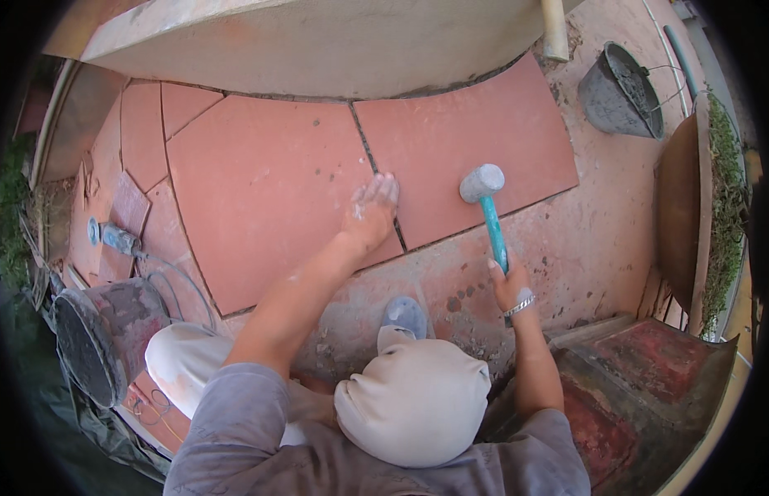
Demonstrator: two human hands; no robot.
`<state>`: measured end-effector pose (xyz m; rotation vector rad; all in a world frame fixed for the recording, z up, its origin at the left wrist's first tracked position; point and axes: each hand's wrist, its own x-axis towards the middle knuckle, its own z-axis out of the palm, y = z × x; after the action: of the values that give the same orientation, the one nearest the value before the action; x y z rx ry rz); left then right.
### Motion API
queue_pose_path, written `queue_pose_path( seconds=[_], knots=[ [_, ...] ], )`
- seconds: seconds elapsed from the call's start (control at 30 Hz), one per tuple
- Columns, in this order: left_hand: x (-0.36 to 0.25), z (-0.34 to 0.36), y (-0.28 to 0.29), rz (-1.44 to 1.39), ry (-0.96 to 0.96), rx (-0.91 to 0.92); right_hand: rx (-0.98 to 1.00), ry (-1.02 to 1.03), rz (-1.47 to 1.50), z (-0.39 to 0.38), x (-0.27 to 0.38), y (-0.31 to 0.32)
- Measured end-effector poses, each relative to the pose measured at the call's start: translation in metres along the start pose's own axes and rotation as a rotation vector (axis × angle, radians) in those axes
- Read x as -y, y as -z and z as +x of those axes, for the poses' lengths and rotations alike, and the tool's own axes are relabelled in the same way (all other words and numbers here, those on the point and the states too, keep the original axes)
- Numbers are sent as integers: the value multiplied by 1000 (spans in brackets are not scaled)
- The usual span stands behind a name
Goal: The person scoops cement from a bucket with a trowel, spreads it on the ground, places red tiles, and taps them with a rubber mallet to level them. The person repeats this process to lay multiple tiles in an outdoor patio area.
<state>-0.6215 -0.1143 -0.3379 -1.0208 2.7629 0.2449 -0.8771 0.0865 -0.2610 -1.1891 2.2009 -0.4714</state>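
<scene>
Two large reddish floor tiles, a left tile [260, 190] and a right tile [475, 116], lie side by side with a narrow dark gap between them. Over this gap my left hand [372, 211] rests palm down, its fingers stretched out flat and dusted with grey powder. My right hand [510, 285], with a metal band at the wrist, grips the teal handle of a mallet [483, 183]. The mallet's pale grey head is over the right tile, near its front edge; whether it touches the tile I cannot tell.
A curved wall [318, 50] borders the tiles' far side. A mortar bucket [620, 95] stands far right, near a planter [682, 207]. At left are an angle grinder [120, 238] with a cord and another bucket [111, 331]. A stained, worn panel [649, 372] lies lower right.
</scene>
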Motion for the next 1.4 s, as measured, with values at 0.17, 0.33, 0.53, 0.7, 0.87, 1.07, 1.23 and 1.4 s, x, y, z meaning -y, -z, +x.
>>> queue_pose_path(
  seconds=[0.17,0.33,0.53,0.7,0.87,1.07,1.23,1.4],
  knots=[
    [-40,-60,-11,-220,-212,42,-159,-112,193,-21,23,-9],
    [-48,-82,-18,-144,-209,5,63,-218,-73,-10,31,-29],
    [-54,-87,-13,-124,-164,63,-63,-181,62,0,19,-36],
    [-62,-83,-8,-29,-135,175,58,-255,-107,6,20,-42],
    [-66,-84,-15,14,-131,113,-40,-191,-111,0,3,-50],
    [-65,-84,-17,-11,-136,-18,63,-329,-201,1,-7,-53],
    [-70,-50,21,-68,-106,237,93,-340,-74,6,5,-31],
    [-74,21,64,-169,16,198,-150,-351,125,29,12,-14]
  ],
)
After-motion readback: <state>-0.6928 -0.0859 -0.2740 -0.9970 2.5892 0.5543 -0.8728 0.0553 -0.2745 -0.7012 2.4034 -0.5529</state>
